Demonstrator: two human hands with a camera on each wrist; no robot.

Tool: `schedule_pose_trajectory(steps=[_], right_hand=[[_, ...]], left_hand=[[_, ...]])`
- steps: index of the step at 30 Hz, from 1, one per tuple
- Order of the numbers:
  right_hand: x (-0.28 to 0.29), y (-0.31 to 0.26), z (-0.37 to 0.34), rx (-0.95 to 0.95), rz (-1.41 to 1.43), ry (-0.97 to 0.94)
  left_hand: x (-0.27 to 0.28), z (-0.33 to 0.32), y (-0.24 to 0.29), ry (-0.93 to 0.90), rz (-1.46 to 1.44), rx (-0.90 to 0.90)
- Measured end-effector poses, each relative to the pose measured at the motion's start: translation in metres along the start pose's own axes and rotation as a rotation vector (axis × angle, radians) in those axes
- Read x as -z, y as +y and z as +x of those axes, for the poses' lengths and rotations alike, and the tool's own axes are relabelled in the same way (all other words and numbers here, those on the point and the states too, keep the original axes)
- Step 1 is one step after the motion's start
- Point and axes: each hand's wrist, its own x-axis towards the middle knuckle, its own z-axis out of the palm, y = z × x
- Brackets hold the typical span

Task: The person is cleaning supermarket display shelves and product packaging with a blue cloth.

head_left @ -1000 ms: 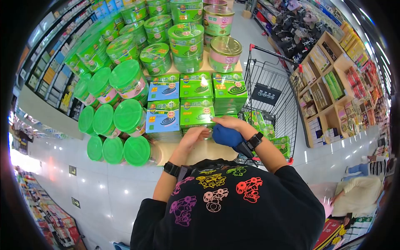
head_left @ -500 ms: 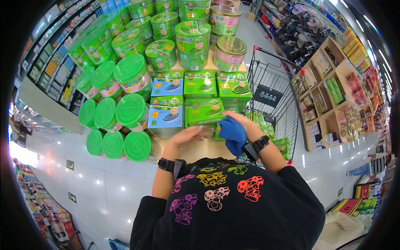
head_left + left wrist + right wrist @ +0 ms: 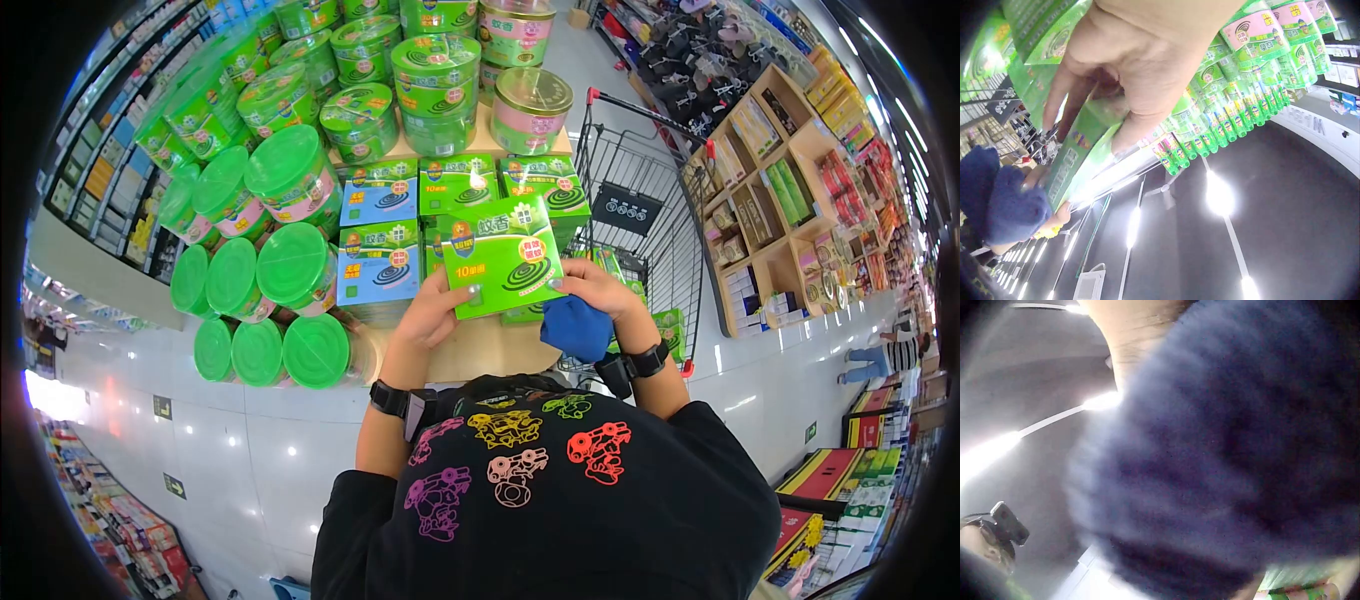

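Both hands hold a green box (image 3: 503, 256) with a coil picture, tilted above the stacked boxes. The left hand (image 3: 432, 312) pinches its lower left corner, thumb on the front face. At the lower right edge the right hand (image 3: 598, 290) grips the box and also keeps a blue cloth (image 3: 577, 329) bunched under its palm. In the left wrist view the left hand (image 3: 1129, 62) has its fingers and thumb around the box (image 3: 1079, 153), with the blue cloth (image 3: 1013, 197) beyond. The cloth (image 3: 1222, 456) fills most of the right wrist view, hiding the right fingers.
Blue boxes (image 3: 378, 264) and green boxes (image 3: 458, 181) stand stacked on a wooden display. Green-lidded tubs (image 3: 292, 265) are piled to the left, more tubs behind. A shopping cart (image 3: 640, 200) with green packs stands at the right, beside a wooden shelf unit (image 3: 770, 200).
The green box has come up off its stack and towards the body, its front now facing the head camera. The left hand, earlier beside the stack, now pinches the box's corner.
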Motion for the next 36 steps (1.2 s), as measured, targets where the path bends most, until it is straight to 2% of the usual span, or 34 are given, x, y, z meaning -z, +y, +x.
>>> schedule_pose_trajectory(steps=[1, 4, 8, 11, 13, 16, 18, 20, 21, 23, 27, 30, 31, 34, 36], right_hand=[[0.0, 0.002, 0.001, -0.002, -0.01, 0.062], [0.007, -0.012, -0.005, -0.132, -0.304, 0.318], [0.016, -0.041, -0.016, 0.001, -0.064, 0.583], [-0.005, -0.074, -0.017, 0.356, -0.093, 0.697], [-0.025, -0.084, -0.013, 0.432, -0.336, 0.723], [-0.052, -0.086, -0.005, 0.564, -0.831, 0.692], [-0.064, -0.069, 0.0, 0.69, -0.964, 0.54], [-0.078, -0.059, 0.001, 0.778, -1.045, 0.369], [-0.077, -0.06, 0.001, 0.78, -1.053, 0.355], [-0.074, -0.062, 0.0, 0.785, -1.068, 0.329], [-0.052, -0.075, 0.001, 0.728, -1.064, 0.627], [-0.059, -0.075, -0.002, 0.768, -0.997, 0.456], [-0.065, -0.069, -0.002, 0.763, -0.953, 0.34], [-0.072, -0.067, -0.006, 0.659, -0.885, 0.233], [-0.067, -0.074, -0.003, 0.675, -0.911, 0.416]], left_hand=[[-0.006, -0.001, 0.003, 0.022, -0.002, -0.014], [-0.019, -0.004, 0.011, 0.084, 0.018, -0.076], [-0.028, -0.006, 0.019, 0.147, 0.12, -0.193], [-0.029, 0.0, 0.014, 0.149, 0.233, -0.253], [-0.033, 0.004, 0.009, 0.129, 0.304, -0.276], [-0.043, 0.005, 0.007, 0.084, 0.388, -0.297], [-0.047, 0.004, 0.007, 0.054, 0.442, -0.32], [-0.048, 0.005, 0.008, 0.069, 0.482, -0.435], [-0.049, 0.005, 0.008, 0.076, 0.502, -0.493], [-0.049, 0.0, 0.01, 0.065, 0.453, -0.419], [-0.047, -0.007, 0.011, 0.1, 0.478, -0.335], [-0.049, -0.008, 0.01, 0.068, 0.437, -0.351], [-0.049, -0.007, 0.01, 0.065, 0.446, -0.375], [-0.047, -0.005, 0.011, 0.056, 0.455, -0.412], [-0.048, -0.007, 0.011, 0.06, 0.428, -0.386]])
